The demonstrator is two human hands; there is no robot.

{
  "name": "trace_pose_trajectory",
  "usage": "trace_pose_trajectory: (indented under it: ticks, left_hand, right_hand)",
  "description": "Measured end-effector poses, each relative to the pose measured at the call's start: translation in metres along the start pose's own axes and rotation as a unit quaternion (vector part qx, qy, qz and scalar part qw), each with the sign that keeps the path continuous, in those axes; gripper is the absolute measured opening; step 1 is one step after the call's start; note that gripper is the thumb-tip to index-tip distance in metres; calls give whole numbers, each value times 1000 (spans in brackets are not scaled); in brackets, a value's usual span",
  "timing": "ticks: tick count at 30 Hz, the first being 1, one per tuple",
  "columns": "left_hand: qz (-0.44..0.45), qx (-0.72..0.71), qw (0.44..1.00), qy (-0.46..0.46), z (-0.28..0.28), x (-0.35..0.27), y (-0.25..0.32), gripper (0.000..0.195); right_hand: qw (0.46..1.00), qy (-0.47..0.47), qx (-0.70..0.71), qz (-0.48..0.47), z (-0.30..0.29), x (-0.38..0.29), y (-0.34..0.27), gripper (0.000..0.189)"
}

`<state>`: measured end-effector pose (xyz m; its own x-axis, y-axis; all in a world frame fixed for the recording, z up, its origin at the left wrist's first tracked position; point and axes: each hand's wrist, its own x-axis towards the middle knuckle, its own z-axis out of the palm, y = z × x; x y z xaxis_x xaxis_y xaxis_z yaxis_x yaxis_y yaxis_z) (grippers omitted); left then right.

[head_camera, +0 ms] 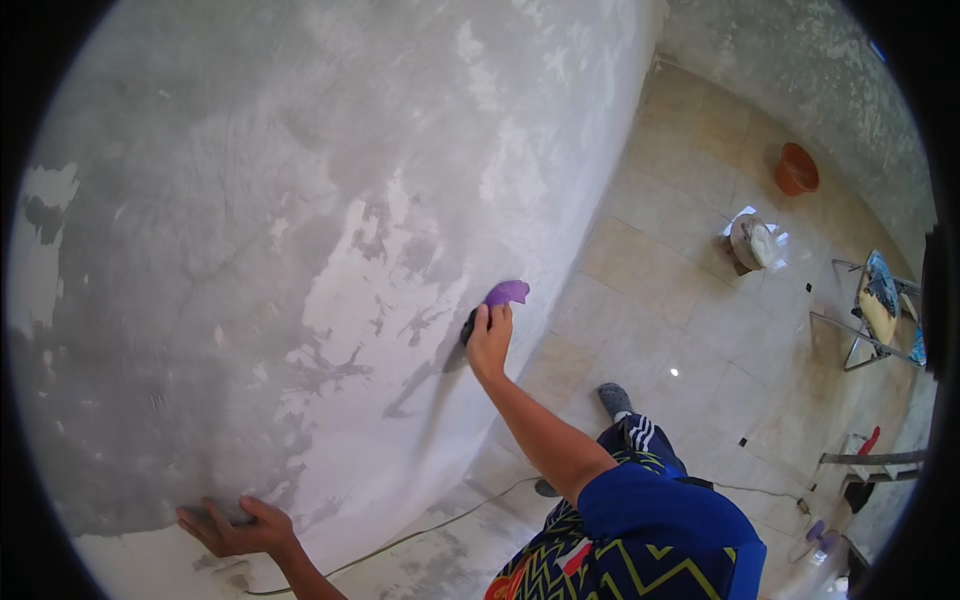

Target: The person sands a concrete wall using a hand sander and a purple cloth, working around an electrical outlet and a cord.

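My right hand (491,346) is closed around a black pad (469,328) with a purple sheet (508,292), which looks like abrasive paper, sticking out past the fingertips. The pad lies against or very close to a grey plastered wall (247,247) with white patches; its exact contact is hidden by my fingers. Lower left, my left hand (238,526) rests on the same wall with its fingers spread and nothing in it. Beneath that hand the surface turns from dark grey to white.
On the tiled floor (652,300) stand an orange bucket (796,170) and a round container (750,241) with something white on top. A metal-framed folding chair (876,307) holds cloths at the far right. A cable (420,531) runs along the floor near my feet.
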<state>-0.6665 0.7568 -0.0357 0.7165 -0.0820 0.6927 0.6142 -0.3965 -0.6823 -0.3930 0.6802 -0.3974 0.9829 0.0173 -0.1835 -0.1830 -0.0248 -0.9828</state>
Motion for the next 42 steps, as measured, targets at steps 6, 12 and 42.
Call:
trace_pose_trajectory:
  ticks: [6, 12, 42]
  left_hand:
    - [-7, 21, 1000, -9, -2, -6, -2, 44]
    - [-9, -26, 999, 18, 3, -1, 0, 41]
    - [-35, 21, 999, -18, 7, -19, 0, 40]
  right_hand:
    - [967, -124, 122, -188, -25, -64, -96, 16]
    - [984, -49, -78, -149, -25, -15, -11, 8]
    - [916, 152, 213, 303, 28, 129, 44, 43]
